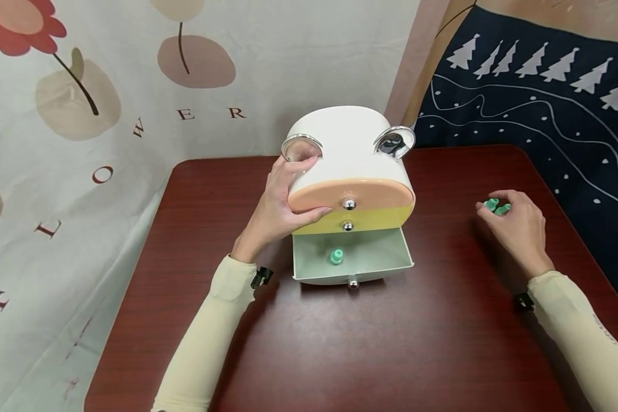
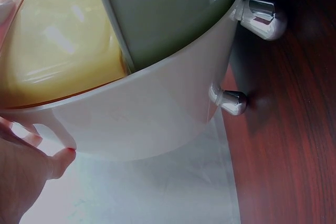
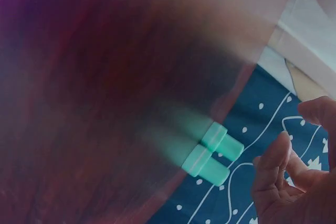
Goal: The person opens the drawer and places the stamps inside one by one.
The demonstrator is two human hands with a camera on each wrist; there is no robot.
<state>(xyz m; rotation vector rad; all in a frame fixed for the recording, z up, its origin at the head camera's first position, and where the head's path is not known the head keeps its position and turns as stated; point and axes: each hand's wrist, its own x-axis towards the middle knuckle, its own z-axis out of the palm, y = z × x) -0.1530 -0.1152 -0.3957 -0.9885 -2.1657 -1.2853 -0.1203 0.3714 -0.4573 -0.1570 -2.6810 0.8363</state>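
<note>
Sitting across the whole scene is a dark red table [image 1: 340, 355], backed by a flowered cloth [image 1: 108, 103] on the left and a navy tree-print cloth [image 1: 535, 114] on the right. Standing near the table's far middle is a white drawer box [image 1: 347, 149] with a peach top drawer [image 1: 350, 193] and a yellow middle drawer [image 1: 371, 220], both closed, while the pale green bottom drawer [image 1: 352, 257] is sticking out open toward the person. The left hand [image 1: 283, 206] is pressing against the box's left side, fingers spread up the wall and thumb lying along the front (steadying grip, not pinching). The right hand [image 1: 517, 229] is resting on the table well apart to the right, fingers loosely curled and parted, fingertips just beside two small green bottles [image 3: 212, 153] lying side by side; whether they are touching, cannot tell. One more green bottle [image 1: 336, 257] is lying inside the open drawer.
</note>
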